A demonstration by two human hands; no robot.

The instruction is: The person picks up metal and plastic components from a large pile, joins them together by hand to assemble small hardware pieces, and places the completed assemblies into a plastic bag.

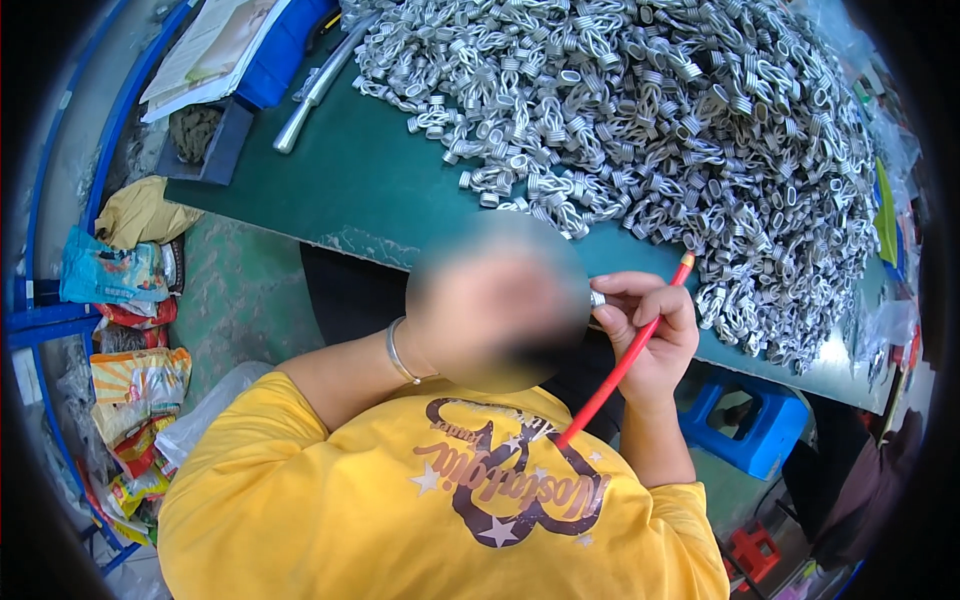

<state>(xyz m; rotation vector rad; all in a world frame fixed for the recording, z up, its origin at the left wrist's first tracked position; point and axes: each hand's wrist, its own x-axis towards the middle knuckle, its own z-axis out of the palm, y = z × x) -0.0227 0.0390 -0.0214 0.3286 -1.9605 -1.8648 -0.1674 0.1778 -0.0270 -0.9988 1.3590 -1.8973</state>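
My right hand [650, 335] is closed at the near edge of the green table. Held across its fingers is a long red pencil-like stick [618, 372], its tan end pointing up and away. Between thumb and forefinger the same hand pinches a small silver ribbed metal part [597, 298]. My left forearm, with a silver bangle [398, 352] at the wrist, reaches in toward the right hand. A round blur covers my left hand [480, 310], so its fingers and anything in them cannot be made out. Beyond both hands lies a large heap of similar silver looped metal parts [640, 110].
The green tabletop [340, 190] carries a long silver-handled tool [312, 105]. At the far left are a blue bin [275, 60] with papers and a grey box [215, 150]. Colourful bags [135, 385] line the left side. A blue stool [748, 425] stands below the table at right.
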